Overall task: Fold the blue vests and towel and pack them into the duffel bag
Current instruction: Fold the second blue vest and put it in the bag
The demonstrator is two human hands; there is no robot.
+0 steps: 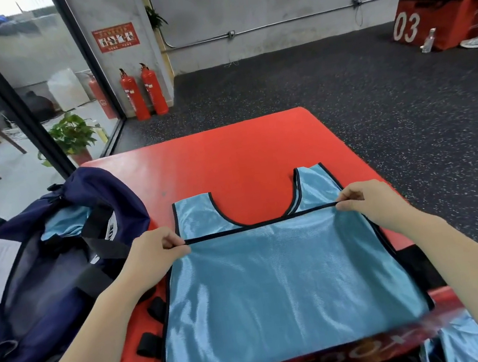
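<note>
With my left hand (161, 248) at nine o'clock and right hand (365, 200) at three each pinching the black hem of the blue vest (288, 289) spread on the red box (229, 164), I should keep it taut and level with the straps.

Two bare forearms reach in from the lower edge of the view, one from each corner, with no sleeve or cuff showing anywhere along them. The left hand (156, 254) and the right hand (371, 203) wear no glove, and no ring, watch or wristband can be seen on either. The fingers (173, 242) are uncovered, and the wrists carry no markings; nothing more of the person is in view
</note>
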